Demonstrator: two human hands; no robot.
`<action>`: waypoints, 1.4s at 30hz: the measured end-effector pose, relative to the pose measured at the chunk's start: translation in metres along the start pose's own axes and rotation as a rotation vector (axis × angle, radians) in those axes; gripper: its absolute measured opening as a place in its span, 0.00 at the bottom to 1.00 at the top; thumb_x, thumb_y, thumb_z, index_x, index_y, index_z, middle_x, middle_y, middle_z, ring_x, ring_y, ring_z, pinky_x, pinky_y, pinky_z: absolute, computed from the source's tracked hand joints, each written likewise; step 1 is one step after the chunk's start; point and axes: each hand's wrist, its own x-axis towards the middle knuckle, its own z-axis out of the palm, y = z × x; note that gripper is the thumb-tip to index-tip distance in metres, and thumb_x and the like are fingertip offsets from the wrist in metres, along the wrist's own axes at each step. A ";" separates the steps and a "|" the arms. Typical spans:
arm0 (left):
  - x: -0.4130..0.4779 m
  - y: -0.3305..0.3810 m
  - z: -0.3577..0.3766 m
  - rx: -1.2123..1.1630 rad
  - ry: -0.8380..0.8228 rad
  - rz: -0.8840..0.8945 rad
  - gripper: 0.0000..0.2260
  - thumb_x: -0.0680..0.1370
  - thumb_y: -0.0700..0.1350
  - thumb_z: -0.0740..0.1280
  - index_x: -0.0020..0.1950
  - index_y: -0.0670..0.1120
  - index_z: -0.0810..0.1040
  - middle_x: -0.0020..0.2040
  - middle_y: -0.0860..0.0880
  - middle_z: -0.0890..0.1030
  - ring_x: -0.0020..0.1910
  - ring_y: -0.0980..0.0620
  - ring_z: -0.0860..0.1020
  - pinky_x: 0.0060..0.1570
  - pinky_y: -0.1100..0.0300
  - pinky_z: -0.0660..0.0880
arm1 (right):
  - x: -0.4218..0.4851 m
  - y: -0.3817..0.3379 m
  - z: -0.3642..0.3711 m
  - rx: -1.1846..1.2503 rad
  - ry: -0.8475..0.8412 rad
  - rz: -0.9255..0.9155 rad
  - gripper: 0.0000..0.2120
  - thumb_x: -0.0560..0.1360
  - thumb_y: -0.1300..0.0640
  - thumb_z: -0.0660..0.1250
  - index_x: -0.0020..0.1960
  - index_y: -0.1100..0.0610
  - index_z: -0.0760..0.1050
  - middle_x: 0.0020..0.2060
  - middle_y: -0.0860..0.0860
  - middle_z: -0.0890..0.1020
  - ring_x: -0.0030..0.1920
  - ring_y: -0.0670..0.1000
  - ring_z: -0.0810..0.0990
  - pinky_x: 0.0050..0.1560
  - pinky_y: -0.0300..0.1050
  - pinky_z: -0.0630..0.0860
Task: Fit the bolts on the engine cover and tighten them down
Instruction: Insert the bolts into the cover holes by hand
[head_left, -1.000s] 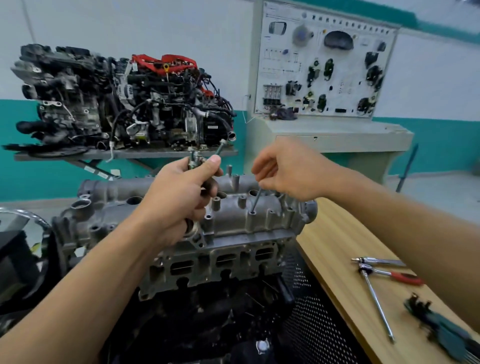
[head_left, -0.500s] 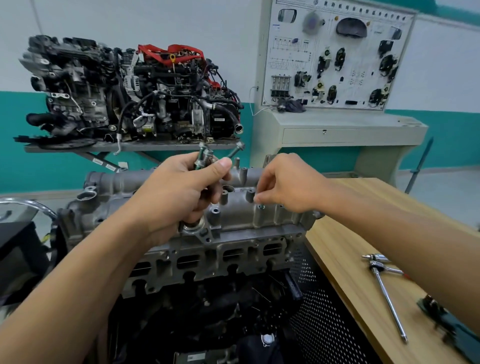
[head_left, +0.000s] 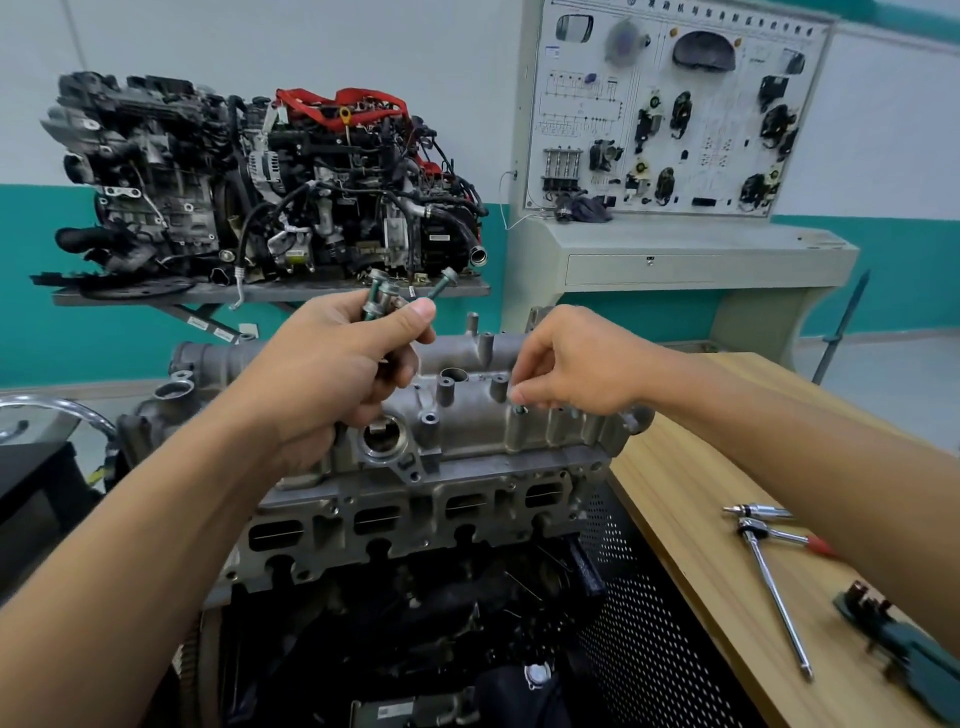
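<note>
Two bare hands are over the grey cast-aluminium engine cover (head_left: 467, 415), which sits on top of the engine block in the middle of the shot. Left hand (head_left: 332, 384) is clenched around a small bunch of dull grey-green flanged steel bolts (head_left: 384, 301), heads sticking up past the thumb, held just above the cover's back-left part. Right hand (head_left: 576, 364) has its fingertips (head_left: 519, 397) pinched on a single bolt (head_left: 518, 409) that's seated in a hole along the cover's front edge, right of the big round opening; only a bit of its head shows under the fingers. To the right of the cover there's a light wooden workbench (head_left: 691, 467) with a long chrome ratchet wrench (head_left: 774, 592) lying on it, a red-handled tool (head_left: 795, 540) just beside the ratchet head, and a dark green tool (head_left: 904, 649) nearer the camera, a bit blurry. Behind the cover, a complete black engine with red covers (head_left: 270, 182) sits on a grey shelf, and a white training panel (head_left: 670, 109) stands back right.
</note>
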 end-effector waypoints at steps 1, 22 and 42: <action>0.000 0.001 0.000 -0.004 0.004 -0.007 0.11 0.80 0.50 0.67 0.41 0.45 0.78 0.26 0.49 0.73 0.20 0.57 0.61 0.18 0.69 0.56 | 0.000 0.000 0.001 -0.006 -0.004 0.010 0.06 0.74 0.54 0.75 0.42 0.56 0.85 0.31 0.50 0.85 0.34 0.52 0.84 0.38 0.48 0.83; -0.024 -0.010 -0.001 -0.041 -0.025 -0.050 0.10 0.81 0.49 0.66 0.44 0.44 0.78 0.26 0.50 0.71 0.19 0.57 0.60 0.18 0.70 0.55 | -0.011 -0.028 -0.013 -0.402 -0.271 0.157 0.34 0.83 0.40 0.49 0.37 0.60 0.82 0.30 0.53 0.84 0.34 0.51 0.82 0.42 0.44 0.76; -0.008 -0.003 -0.038 -0.029 0.150 -0.057 0.14 0.82 0.50 0.66 0.39 0.46 0.70 0.26 0.51 0.67 0.20 0.57 0.59 0.17 0.69 0.54 | 0.017 -0.047 -0.003 0.053 0.025 -0.152 0.09 0.80 0.58 0.67 0.44 0.59 0.82 0.32 0.48 0.85 0.30 0.44 0.82 0.31 0.35 0.77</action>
